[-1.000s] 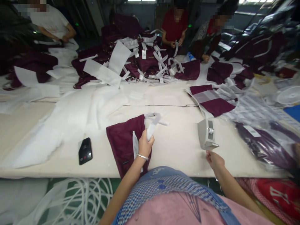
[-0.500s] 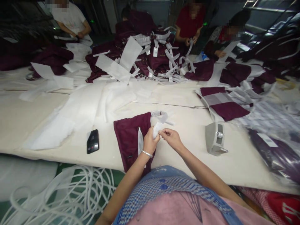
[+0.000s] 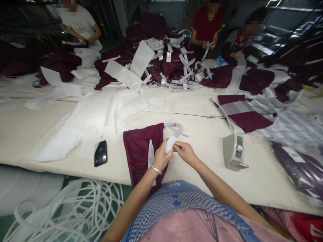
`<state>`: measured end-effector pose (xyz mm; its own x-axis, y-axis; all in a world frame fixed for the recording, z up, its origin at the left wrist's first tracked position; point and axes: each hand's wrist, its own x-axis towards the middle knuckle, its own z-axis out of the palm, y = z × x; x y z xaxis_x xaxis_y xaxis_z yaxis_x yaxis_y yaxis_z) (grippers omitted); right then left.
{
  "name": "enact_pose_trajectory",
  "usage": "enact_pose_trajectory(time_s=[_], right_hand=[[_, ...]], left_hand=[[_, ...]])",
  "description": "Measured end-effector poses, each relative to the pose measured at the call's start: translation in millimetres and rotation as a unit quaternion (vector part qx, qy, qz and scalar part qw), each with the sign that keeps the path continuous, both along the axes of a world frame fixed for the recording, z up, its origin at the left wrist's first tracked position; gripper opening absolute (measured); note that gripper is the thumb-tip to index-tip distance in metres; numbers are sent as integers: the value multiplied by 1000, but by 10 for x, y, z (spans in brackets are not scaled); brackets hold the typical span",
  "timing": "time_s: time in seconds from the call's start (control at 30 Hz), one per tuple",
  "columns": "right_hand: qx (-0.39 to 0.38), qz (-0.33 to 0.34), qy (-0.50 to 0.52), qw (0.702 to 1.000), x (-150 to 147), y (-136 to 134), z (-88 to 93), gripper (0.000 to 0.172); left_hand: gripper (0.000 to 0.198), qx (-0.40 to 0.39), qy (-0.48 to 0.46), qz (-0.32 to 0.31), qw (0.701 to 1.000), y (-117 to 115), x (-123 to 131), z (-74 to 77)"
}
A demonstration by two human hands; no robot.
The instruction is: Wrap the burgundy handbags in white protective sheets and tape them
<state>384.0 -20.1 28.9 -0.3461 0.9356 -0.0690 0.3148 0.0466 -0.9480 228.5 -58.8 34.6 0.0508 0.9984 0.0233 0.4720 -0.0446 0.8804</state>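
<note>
A maroon garment (image 3: 141,148) lies at the near edge of the cream table (image 3: 199,158) and hangs over it. A white paper strip (image 3: 174,136) loops off its upper right corner. My left hand (image 3: 161,158), with a silver bangle on the wrist, is closed round the lower end of that strip. My right hand (image 3: 185,153) pinches the same strip end from the right, fingertips touching the left hand. A narrow white tag (image 3: 150,153) lies on the garment beside my left hand.
A grey tape dispenser (image 3: 234,153) stands to the right and a black phone (image 3: 100,153) to the left. White sheets (image 3: 85,117) cover the left. Maroon garments with white strips (image 3: 171,64) are heaped at the back, where three people work. Bagged garments (image 3: 297,161) lie right; white tubing (image 3: 70,211) below.
My right hand came from beside the tape dispenser over to my left hand and took hold of the strip end. The strip loop now stands a little higher.
</note>
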Motion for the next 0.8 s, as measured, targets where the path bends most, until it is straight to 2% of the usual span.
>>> enact_pose_trajectory(time_s=[0.2, 0.37, 0.53, 0.6, 0.67, 0.73, 0.8], right_hand=[[52, -39, -31, 997, -71, 30, -33, 21], [44, -37, -61, 996, -73, 132, -80, 22], [-4, -67, -89, 994, 45, 170, -125, 9], [-44, -88, -35, 995, 94, 91, -108, 16], [-100, -94, 88, 987, 100, -38, -75, 31], [-152, -104, 204, 961, 58, -172, -55, 41], [-173, -137, 251, 943, -2, -266, -71, 44]], left_hand=[[61, -26, 23, -18, 999, -8, 39, -35], [76, -62, 68, -14, 996, -18, 102, -90], [84, -59, 46, -10, 997, -4, 99, -74], [85, -67, 42, 6, 997, -4, 115, -71], [85, -68, 43, 17, 997, -9, 165, -96], [84, -62, 44, 13, 997, -20, 250, -153], [83, -55, 37, 5, 998, -30, 358, -226]])
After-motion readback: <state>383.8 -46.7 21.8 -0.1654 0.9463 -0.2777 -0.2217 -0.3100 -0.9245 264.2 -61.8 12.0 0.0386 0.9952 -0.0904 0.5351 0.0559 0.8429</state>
